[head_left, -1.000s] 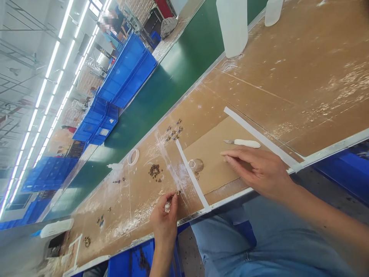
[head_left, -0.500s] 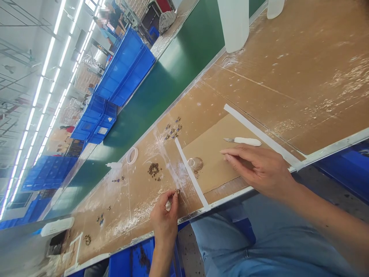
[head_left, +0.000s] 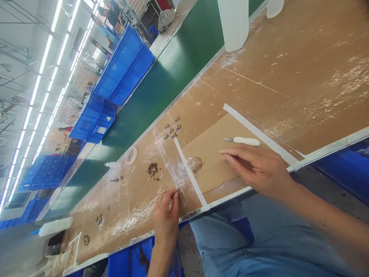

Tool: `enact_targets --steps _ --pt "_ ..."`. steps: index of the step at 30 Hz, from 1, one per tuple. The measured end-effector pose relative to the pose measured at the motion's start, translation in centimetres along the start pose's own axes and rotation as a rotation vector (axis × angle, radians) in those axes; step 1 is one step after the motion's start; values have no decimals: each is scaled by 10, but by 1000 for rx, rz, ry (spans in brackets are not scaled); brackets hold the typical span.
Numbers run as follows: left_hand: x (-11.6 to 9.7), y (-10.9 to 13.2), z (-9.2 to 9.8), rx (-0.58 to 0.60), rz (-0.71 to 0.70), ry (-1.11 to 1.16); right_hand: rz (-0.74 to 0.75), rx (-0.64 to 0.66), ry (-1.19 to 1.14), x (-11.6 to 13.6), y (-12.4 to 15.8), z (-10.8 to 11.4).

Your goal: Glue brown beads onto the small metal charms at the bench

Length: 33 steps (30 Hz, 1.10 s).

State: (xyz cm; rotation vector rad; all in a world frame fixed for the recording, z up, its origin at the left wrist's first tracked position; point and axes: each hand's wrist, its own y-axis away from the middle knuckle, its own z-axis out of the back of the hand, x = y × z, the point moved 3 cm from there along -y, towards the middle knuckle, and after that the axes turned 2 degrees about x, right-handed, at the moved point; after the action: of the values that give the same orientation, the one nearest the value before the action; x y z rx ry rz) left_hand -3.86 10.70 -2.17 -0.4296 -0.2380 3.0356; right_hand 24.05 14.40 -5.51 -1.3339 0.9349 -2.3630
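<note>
My left hand (head_left: pixel 166 211) pinches a small dark metal piece (head_left: pixel 178 191) between thumb and forefinger, just above the near side of the bench. Over the cardboard sheet (head_left: pixel 213 142), my right hand (head_left: pixel 259 165) has thumb and fingers drawn together; whatever may be at its fingertips is too small to make out. Just beyond it lies a craft knife (head_left: pixel 242 141) with a white handle. A small clear cup (head_left: pixel 196 163) sits on the cardboard between my hands, with a few tiny pieces (head_left: pixel 196 174) beside it. A pile of small brown beads (head_left: pixel 152 169) lies beyond my left hand.
Small metal-and-blue parts (head_left: pixel 172 130) lie in a group farther back. A tape roll (head_left: pixel 131 155) and a white bottle (head_left: pixel 113 165) are at left. A tall white container (head_left: pixel 235 27) stands at the far edge, beside the green belt (head_left: pixel 161 82). Blue crates (head_left: pixel 123 65) stand beyond.
Both hands keep nearly the same place and pose. The whole view has shifted very slightly to the left.
</note>
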Motion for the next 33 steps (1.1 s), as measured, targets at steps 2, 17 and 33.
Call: enact_targets --steps 2,17,33 --pt "1 3 4 -18 59 40 -6 0 3 1 0 1" --pt "-30 -132 -7 46 154 765 -12 -34 9 0 0 -4" --pt "-104 -248 -27 131 -14 685 -153 -29 -167 -14 4 -15"
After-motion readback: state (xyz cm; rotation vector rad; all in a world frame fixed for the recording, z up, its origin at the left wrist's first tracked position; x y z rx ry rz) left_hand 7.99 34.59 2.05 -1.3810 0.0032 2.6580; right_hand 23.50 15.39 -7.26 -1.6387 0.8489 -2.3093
